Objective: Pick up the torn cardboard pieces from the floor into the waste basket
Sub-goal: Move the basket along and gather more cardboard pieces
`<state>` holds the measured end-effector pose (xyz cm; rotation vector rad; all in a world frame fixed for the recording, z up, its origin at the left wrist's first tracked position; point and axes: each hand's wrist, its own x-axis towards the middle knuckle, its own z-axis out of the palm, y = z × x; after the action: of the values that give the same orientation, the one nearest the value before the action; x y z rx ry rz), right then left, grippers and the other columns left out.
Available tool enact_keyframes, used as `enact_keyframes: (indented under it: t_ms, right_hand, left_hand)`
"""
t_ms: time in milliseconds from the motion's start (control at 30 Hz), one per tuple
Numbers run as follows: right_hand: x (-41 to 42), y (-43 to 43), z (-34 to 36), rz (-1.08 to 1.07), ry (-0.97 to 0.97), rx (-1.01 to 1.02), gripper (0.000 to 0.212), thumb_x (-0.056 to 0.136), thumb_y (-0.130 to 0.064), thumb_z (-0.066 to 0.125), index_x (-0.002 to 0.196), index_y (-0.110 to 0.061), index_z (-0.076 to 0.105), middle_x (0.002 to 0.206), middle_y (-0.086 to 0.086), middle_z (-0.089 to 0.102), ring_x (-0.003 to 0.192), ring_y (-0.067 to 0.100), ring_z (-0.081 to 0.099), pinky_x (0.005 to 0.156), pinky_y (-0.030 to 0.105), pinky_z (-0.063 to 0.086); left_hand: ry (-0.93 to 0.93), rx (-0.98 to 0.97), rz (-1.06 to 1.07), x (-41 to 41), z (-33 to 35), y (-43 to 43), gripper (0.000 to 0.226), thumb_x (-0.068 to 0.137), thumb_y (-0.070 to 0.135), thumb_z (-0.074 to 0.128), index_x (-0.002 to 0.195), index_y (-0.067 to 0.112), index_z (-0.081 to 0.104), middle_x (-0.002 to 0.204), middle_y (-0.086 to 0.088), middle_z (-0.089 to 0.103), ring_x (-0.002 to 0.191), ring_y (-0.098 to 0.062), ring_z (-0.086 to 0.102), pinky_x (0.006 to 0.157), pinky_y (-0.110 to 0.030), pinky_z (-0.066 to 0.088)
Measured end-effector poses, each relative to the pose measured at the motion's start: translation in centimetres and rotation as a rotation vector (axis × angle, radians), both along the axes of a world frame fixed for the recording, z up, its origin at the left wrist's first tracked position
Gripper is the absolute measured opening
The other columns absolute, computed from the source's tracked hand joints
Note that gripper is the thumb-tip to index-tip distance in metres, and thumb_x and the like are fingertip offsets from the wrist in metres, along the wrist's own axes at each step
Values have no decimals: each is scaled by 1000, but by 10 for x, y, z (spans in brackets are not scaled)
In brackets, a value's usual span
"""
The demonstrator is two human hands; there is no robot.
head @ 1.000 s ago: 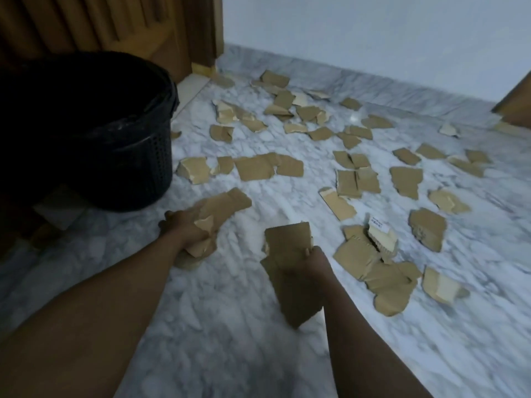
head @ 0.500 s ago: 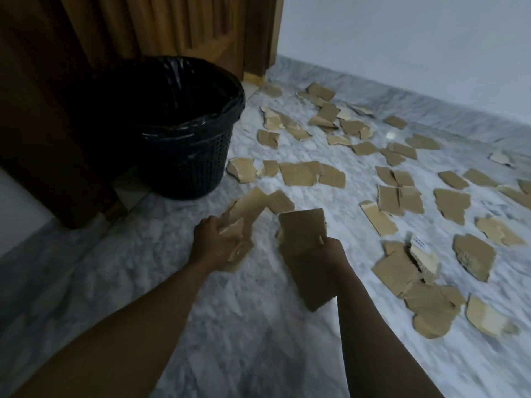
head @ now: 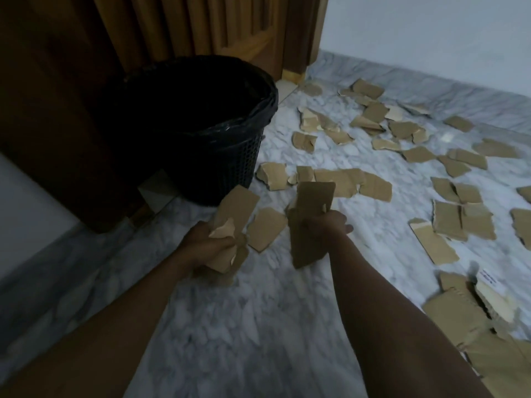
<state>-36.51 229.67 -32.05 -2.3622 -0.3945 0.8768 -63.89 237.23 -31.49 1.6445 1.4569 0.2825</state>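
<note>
**Both hands full of cardboard beside the basket**

The left hand (head: 205, 248) was curled tight round a crumpled bunch of torn cardboard (head: 237, 206), which stuck up and forward out of the fist. The right hand (head: 326, 225) gripped a flatter stack of cardboard (head: 311, 202), held nearly upright, its lower end hanging below the fingers. Both hands were above the marble floor (head: 230, 326), near each other and just in front of the waste basket (head: 230, 168). The basket, black and lined with a black bag, stood upright against a wooden door (head: 201, 24). Its inside was too dark to see. Many loose cardboard pieces (head: 344, 179) lay scattered over the floor to the right, reaching back to the white wall (head: 431, 33). One piece close by on the right carried a white label (head: 488, 284).
</note>
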Motion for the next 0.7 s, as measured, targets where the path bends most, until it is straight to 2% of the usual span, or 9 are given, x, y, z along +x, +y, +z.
enact_keyframes:
  t_ms: [133, 233, 300, 367, 467, 600, 700]
  right_hand:
    - [4, 4, -7, 14, -66, -41, 42, 82, -39, 68, 112, -13, 55, 118, 11, 58, 121, 35, 52, 105, 52, 38]
    - [9, -1, -16, 20, -29, 11, 41, 80, -39, 69, 104, -8, 56, 107, 12, 62, 108, 35, 61, 101, 56, 44]
    - [10, -9, -22, -1, -16, 57, 48, 73, -45, 67, 103, -8, 60, 104, 11, 66, 101, 34, 65, 97, 57, 47]
    - [8, -15, -27, -16, -19, 93, 59, 62, -52, 65, 106, -12, 64, 98, 8, 68, 94, 32, 67, 94, 59, 47]
    - [2, -25, -27, -37, 8, 133, 66, 53, -53, 64, 109, -16, 65, 97, 6, 70, 91, 31, 68, 95, 59, 47]
    - [-15, -34, -5, -57, -3, 125, 54, 67, -47, 67, 110, -14, 64, 101, 8, 68, 96, 32, 66, 97, 58, 45]
    - [-27, -38, 6, -64, -18, 99, 49, 75, -43, 69, 114, -13, 63, 108, 9, 67, 101, 31, 65, 99, 55, 46]
  left_hand:
    - [41, -34, -117, 34, -1, 5, 62, 78, 36, 78, 131, 12, 57, 129, -6, 60, 115, -25, 58, 89, -34, 50]
    - [54, -106, -134, 60, -4, 5, 88, 62, 49, 80, 136, 14, 50, 134, -5, 58, 115, -24, 59, 88, -34, 52]
    - [131, -138, -159, 75, -5, 0, 103, 66, 50, 80, 147, 10, 31, 144, -8, 47, 125, -27, 51, 90, -32, 48]
    - [235, -91, -199, 85, -11, -4, 108, 72, 48, 80, 151, 6, 18, 149, -12, 40, 131, -30, 46, 94, -34, 45]
    - [328, 3, -221, 88, -10, -9, 108, 68, 54, 79, 147, 5, 24, 143, -13, 46, 127, -31, 50, 94, -38, 49]
    - [396, 30, -262, 89, -1, -14, 97, 68, 54, 79, 142, 8, 35, 140, -12, 48, 128, -33, 47, 98, -42, 48]
    - [420, 26, -251, 86, 5, -22, 97, 68, 51, 81, 143, 9, 35, 141, -11, 47, 129, -33, 45, 100, -43, 47]
